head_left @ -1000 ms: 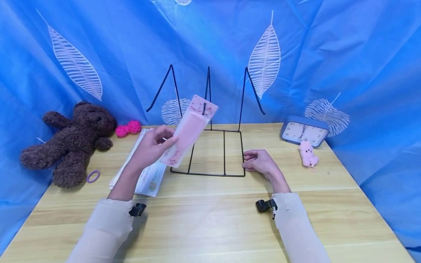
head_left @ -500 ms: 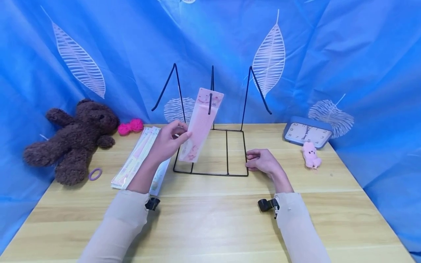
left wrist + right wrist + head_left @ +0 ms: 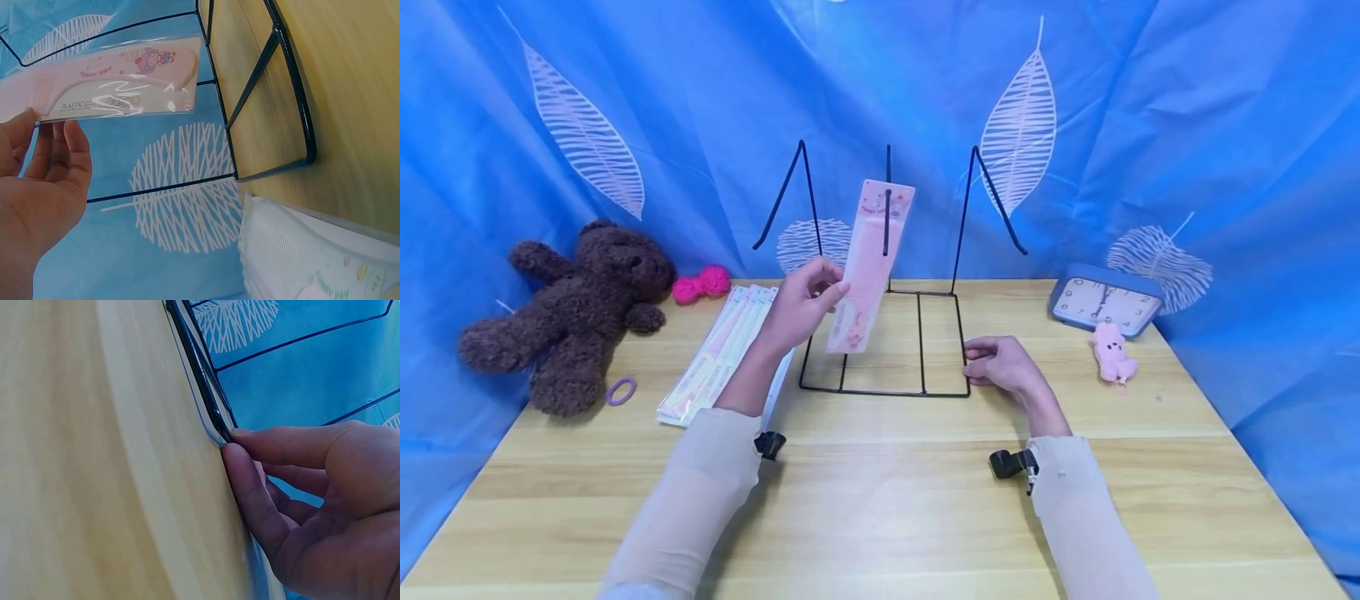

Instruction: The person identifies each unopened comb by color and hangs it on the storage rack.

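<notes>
My left hand (image 3: 801,307) pinches the lower left edge of a pink plastic comb (image 3: 868,271) in a clear printed package. The package leans slightly, with its top at the middle arm of a black wire rack (image 3: 887,393). That arm's end passes out in front of the package near its top hole. In the left wrist view the comb's handle (image 3: 134,81) points away from the thumb and fingers. My right hand (image 3: 1006,365) pinches the right front corner of the rack's base; in the right wrist view thumb and forefinger (image 3: 281,447) meet at the wire (image 3: 203,381).
Several packaged combs (image 3: 718,358) lie stacked left of the rack, partly behind the left forearm. Farther left are a brown teddy bear (image 3: 576,321), a pink bow (image 3: 702,285) and a purple ring (image 3: 621,391). A blue clock (image 3: 1105,298) and small pink plush (image 3: 1111,352) stand right.
My left hand has moved up, away and to the right, sliding the packaged comb farther back along the rack's middle arm and more upright. The right hand keeps its hold on the rack.
</notes>
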`<action>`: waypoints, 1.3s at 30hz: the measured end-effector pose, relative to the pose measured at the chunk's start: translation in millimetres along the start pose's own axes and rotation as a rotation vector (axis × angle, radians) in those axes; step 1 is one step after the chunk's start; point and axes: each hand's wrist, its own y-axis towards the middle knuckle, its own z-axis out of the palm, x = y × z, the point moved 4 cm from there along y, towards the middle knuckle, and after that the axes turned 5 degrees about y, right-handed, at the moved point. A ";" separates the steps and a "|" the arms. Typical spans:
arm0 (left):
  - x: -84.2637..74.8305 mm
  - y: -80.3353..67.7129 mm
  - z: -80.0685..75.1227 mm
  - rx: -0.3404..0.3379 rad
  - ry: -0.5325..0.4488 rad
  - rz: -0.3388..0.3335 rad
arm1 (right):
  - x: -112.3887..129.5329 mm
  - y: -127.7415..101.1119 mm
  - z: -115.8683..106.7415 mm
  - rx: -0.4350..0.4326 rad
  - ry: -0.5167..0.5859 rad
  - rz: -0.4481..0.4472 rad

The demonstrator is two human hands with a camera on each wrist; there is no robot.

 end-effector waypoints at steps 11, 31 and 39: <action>6.3 15.9 4.3 -0.013 -0.018 -0.037 | -1.5 1.9 -1.1 0.003 0.007 -0.008; 18.1 48.1 13.1 -0.064 -0.079 -0.199 | -0.8 3.5 -1.9 0.005 -0.003 -0.027; 19.1 53.2 15.7 -0.071 -0.089 -0.232 | -0.4 2.0 -2.1 -0.005 -0.016 -0.025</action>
